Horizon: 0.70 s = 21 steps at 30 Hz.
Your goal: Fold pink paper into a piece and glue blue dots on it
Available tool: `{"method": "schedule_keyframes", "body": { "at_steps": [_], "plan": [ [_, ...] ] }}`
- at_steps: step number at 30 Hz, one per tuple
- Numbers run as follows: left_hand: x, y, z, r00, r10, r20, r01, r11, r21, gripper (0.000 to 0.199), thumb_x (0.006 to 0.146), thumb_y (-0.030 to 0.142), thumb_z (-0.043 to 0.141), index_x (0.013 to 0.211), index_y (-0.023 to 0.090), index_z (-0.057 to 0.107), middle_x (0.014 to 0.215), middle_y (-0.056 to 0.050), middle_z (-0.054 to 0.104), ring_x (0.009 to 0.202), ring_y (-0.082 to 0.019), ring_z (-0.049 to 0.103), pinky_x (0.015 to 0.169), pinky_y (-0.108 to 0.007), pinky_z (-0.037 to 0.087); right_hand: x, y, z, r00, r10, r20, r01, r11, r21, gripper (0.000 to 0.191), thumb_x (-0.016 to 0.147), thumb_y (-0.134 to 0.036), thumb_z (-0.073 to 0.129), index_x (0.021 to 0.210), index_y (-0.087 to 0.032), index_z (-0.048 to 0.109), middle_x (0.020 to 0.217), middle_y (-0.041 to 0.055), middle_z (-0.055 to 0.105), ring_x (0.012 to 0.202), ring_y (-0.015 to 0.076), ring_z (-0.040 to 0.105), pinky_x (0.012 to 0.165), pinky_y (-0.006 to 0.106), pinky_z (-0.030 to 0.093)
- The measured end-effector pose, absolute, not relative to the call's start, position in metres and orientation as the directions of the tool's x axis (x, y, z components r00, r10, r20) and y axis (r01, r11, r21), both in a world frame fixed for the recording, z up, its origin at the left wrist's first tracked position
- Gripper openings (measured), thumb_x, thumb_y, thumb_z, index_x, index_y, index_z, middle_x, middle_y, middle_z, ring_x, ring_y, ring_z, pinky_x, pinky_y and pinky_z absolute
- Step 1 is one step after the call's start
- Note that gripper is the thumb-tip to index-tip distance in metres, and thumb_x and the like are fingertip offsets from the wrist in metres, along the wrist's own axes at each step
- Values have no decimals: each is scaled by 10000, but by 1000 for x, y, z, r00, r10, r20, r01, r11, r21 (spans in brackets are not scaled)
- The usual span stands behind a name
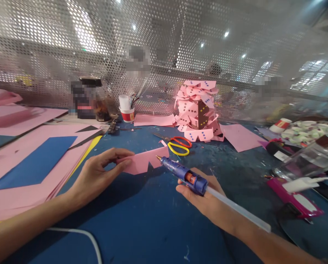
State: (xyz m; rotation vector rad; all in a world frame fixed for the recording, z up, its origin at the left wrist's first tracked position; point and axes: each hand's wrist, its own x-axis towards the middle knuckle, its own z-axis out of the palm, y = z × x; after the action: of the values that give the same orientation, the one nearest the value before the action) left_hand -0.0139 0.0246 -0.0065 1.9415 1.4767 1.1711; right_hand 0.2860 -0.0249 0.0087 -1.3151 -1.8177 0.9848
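My left hand [98, 172] pinches the left end of a folded pink paper strip [139, 162] with a triangular notch in its lower edge. In my right hand [199, 201] is a blue glue gun [180, 171], its tip touching or very near the strip's right end. A long translucent glue stick [240, 211] sticks out of the gun's back and lies over my forearm. Scissors [180, 143] with red and yellow handles rest just beyond the strip. Behind them stands a heap of notched pink paper pieces [192, 110] marked with small coloured squares.
Pink sheets [23, 205] with a blue sheet [40, 161] on top cover the left side. A paper cup [127, 114] holds brushes at the back. On the right are a clear container [309, 157] and a magenta device [293, 198]. A white cable [84, 233] crosses the front.
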Motion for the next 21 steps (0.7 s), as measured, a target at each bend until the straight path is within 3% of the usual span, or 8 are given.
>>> {"method": "schedule_keyframes", "body": {
  "at_steps": [14, 21],
  "plan": [
    [-16, 23, -10, 102, 920, 378, 557, -368, 745, 241, 859, 428, 667, 1025, 259, 709, 979, -8, 739, 872, -196, 677, 795, -286, 530, 283, -22, 4, -242, 966, 95, 531, 214, -820, 145, 812, -313, 700, 918, -231, 645, 623, -41, 587, 517, 97, 482, 474, 212, 335],
    [-15, 21, -7, 116, 921, 372, 542, -373, 753, 272, 856, 433, 671, 1020, 220, 711, 988, -48, 736, 887, -221, 667, 805, -317, 528, 288, -19, -5, -290, 951, 107, 545, 256, -798, 196, 841, -389, 700, 957, -250, 625, 657, -42, 590, 544, 100, 495, 495, 206, 357]
  ]
}}
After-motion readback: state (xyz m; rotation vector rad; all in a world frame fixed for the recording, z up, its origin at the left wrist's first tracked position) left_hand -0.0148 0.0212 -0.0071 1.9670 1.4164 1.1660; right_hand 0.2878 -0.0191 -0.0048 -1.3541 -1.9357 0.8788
